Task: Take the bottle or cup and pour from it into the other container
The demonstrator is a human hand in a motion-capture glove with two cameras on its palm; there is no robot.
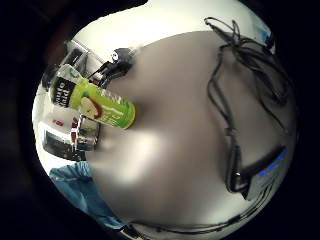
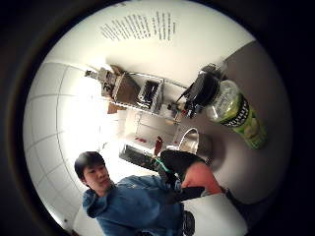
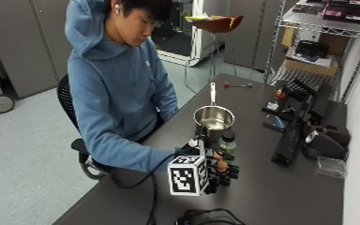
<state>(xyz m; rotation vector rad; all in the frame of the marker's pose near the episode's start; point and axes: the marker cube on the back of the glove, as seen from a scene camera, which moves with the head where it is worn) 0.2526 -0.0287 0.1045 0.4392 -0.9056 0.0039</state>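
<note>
Item 1, nearest the near edge of the bench [image 3: 292,197]: a tangle of black cable [image 3: 208,218], thin and glossy, lying on the dark matte benchtop.

Item 2: gloved right hand [image 3: 221,171], black fabric with straps, hovering just beside the bottle toward the near side. Whether the grip is open or closed cannot be told; the hand is mostly hidden in the outside view.

Item 3: bottle [image 1: 95,100], clear plastic cylinder, green label printed with an apple slice, dark band with white lettering toward the cap end. It stands upright on the bench between the hand and the pot, roughly mid-bench.

Item 4: pot [image 3: 214,119], small, round, polished steel, with a long straight handle pointing toward the far edge. It stands just behind the bottle.

Item 5, along the right edge: black devices [image 3: 292,126], hard-cased and angular, and a small clear plastic box [image 3: 331,166].
</note>
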